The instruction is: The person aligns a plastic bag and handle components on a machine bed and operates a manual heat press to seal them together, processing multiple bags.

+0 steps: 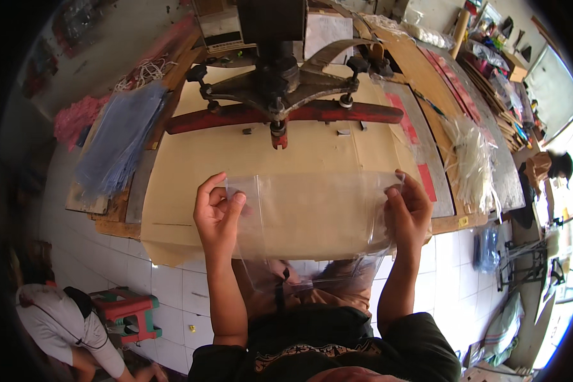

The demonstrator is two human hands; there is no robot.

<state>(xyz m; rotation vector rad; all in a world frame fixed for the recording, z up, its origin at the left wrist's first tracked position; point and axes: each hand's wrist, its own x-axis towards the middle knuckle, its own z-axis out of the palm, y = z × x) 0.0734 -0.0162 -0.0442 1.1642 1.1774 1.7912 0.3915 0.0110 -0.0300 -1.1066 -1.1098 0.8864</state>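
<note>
Between my two hands a clear plastic sheet, perhaps a flat pouch (312, 219), is stretched out, its near part hanging past the table's front edge over my lap. My left hand (218, 216) pinches its left side between thumb and fingers. On the opposite side, my right hand (410, 213) grips the upper right corner the same way. Beneath the plastic lies tan paper or card (178, 197) covering the worktable. Just beyond my hands stands a press with a dark frame (277, 76) and a long red bar (219, 119).
Bluish plastic sheets (122, 137) are stacked at the left. White plastic strips (471, 162) lie bundled at the right. Small metal pieces (344, 132) sit under the press. A red and green stool (130, 312) and a bent-over person (70, 325) are at lower left.
</note>
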